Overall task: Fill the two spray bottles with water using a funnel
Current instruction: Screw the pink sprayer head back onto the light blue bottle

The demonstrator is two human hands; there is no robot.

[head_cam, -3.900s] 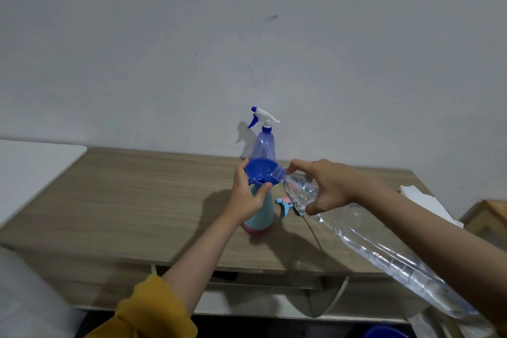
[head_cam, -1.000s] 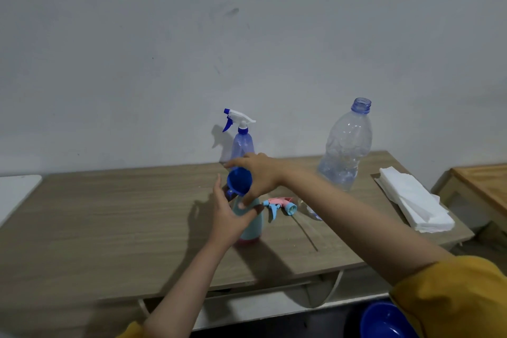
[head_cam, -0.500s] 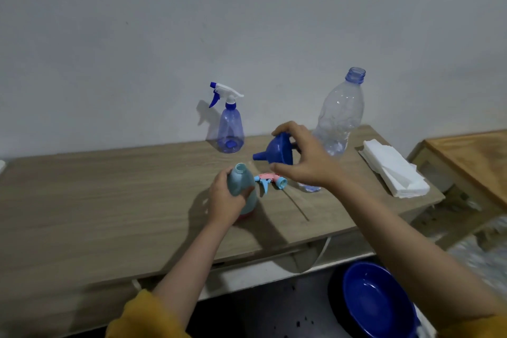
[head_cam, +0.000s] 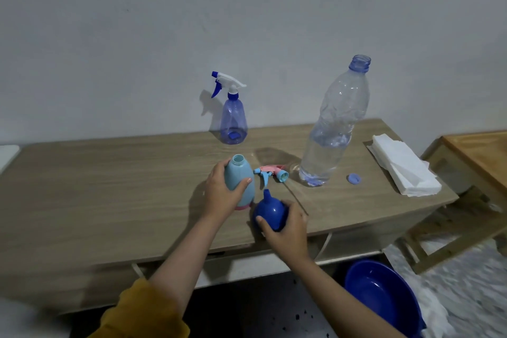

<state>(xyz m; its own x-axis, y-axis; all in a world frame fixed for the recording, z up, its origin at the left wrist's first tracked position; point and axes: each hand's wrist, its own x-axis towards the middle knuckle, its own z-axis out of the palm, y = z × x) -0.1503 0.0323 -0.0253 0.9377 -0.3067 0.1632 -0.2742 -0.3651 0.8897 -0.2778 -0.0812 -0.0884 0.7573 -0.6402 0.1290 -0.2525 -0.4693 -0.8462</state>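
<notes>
My left hand (head_cam: 219, 195) grips the light blue spray bottle (head_cam: 241, 181), which stands uncapped on the wooden table (head_cam: 109, 195). Just to its right, my right hand (head_cam: 285, 230) holds the blue funnel (head_cam: 270, 212) near the table's front edge, spout pointing up. The bottle's pink and light blue spray head (head_cam: 271, 171) lies on the table behind the funnel. A clear blue spray bottle (head_cam: 233, 118) with its white trigger head on stands at the back by the wall. An open large water bottle (head_cam: 333, 129), partly filled, stands to the right.
The water bottle's blue cap (head_cam: 354, 179) lies on the table beside a stack of white napkins (head_cam: 403, 167). A blue basin (head_cam: 384, 299) sits on the floor below the table's right end. A wooden stand (head_cam: 477, 156) is at the far right.
My right hand has lifted the funnel off the light blue bottle and brought it down toward the table's front edge, spout now up. My left hand stays on the bottle.
</notes>
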